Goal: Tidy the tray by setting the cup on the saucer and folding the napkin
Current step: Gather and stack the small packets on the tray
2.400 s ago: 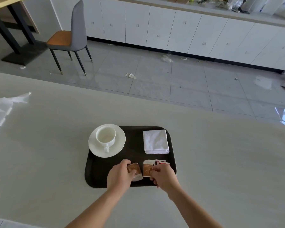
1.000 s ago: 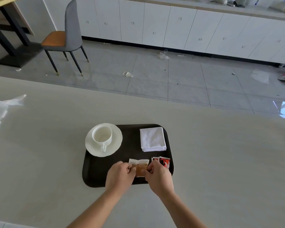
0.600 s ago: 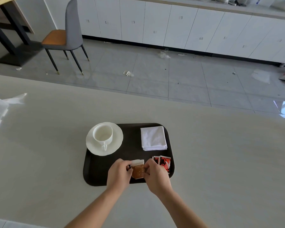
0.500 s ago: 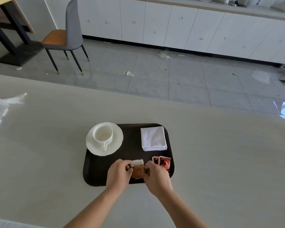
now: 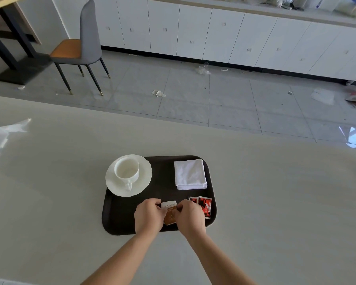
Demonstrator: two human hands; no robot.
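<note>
White cup [image 5: 126,169] sits upright on the saucer [image 5: 128,175] at the far-left of the dark tray [image 5: 123,214], handle toward the person; folded white napkin [image 5: 190,174] lies flat at the far-right. Left hand [image 5: 148,217] and right hand [image 5: 191,216] both pinch the brown-and-white packets [image 5: 170,212] from either side, over the tray's near edge. Red packets [image 5: 203,205] lie just right of the right hand, on the tray.

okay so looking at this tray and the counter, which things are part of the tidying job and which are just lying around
Part of the job: tray, cup, saucer, napkin, brown packets held by left hand and right hand, red packets.

Lying about: plastic wrap, chair, floor litter.
</note>
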